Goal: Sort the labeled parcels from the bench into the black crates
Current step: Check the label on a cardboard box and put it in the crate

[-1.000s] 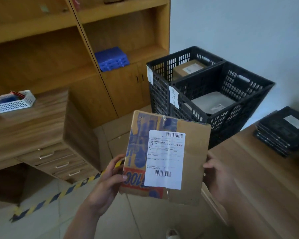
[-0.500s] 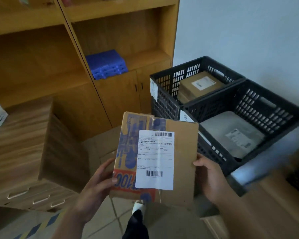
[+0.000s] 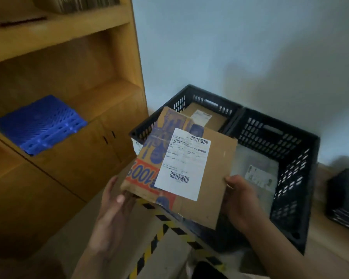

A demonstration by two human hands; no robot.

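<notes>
Two crates sit side by side at the wall, the far crate (image 3: 186, 97) upper middle, the near crate (image 3: 296, 158) right. A parcel (image 3: 210, 170) is above them. The shelf (image 3: 69, 93) stands left.

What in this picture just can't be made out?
Head view only:
- Small print on the white label of the cardboard parcel: too small and blurred.
- Right hand fingers: behind the parcel.
- Near crate floor: partly covered by the parcel.
- Black stack: cut by the right edge.

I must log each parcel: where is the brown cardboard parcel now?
In the head view's centre, the cardboard parcel is gripped by left hand and right hand, above the black crates.
</notes>
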